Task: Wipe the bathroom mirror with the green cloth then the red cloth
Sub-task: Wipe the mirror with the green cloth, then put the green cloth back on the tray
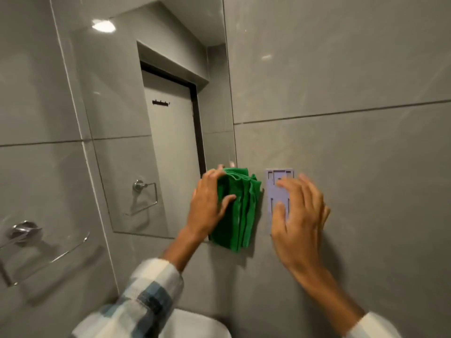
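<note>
Green cloth at the mirror's lower right corner.

Left hand [207, 203] presses the folded green cloth [238, 213] flat against the mirror [136, 118], its grip closed on the cloth, thumb across the folds; right hand [299, 215] lies with its grip wide, fingers spread on a lilac wall plate [274, 184] just beside the cloth; chrome towel ring [26, 237] is mounted at the wall's lower left.

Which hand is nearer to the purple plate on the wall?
Right. The right hand lies over the purple plate, fingers covering it. The left hand is to its left, holding the green cloth.
</note>
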